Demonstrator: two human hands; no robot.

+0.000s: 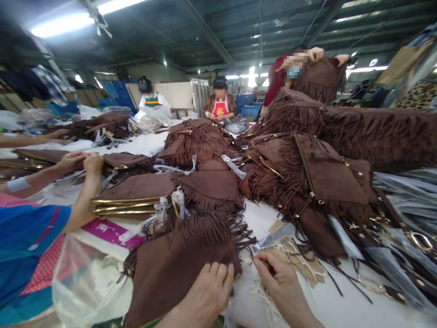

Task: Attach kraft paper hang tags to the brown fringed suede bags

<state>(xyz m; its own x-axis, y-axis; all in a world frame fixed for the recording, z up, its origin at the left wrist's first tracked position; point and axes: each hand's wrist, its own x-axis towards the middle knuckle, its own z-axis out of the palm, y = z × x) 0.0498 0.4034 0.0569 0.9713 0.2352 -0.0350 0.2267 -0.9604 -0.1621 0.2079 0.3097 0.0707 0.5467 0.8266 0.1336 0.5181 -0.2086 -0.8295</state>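
Note:
A dark brown fringed suede bag (177,269) lies in front of me at the table's near edge, its fringe spread along the far side. My left hand (213,289) is on the bag's right part, fingers bent together over it near the corner; its thumb is hidden. Just right of the bag, my right hand (278,280) is closed in a pinch, thumb against forefinger. What sits between those fingertips is too small to make out. Beyond them lie a plastic-wrapped strip (275,237) and brown card tags (307,264) with white strings.
Several fringed bags (201,141) are heaped across the table, with a larger pile (327,168) at right. Straps with metal buckles (421,241) lie at the right edge. A co-worker's hands (83,159) work close on my left, above a clear plastic bag (88,282). Other people are farther back.

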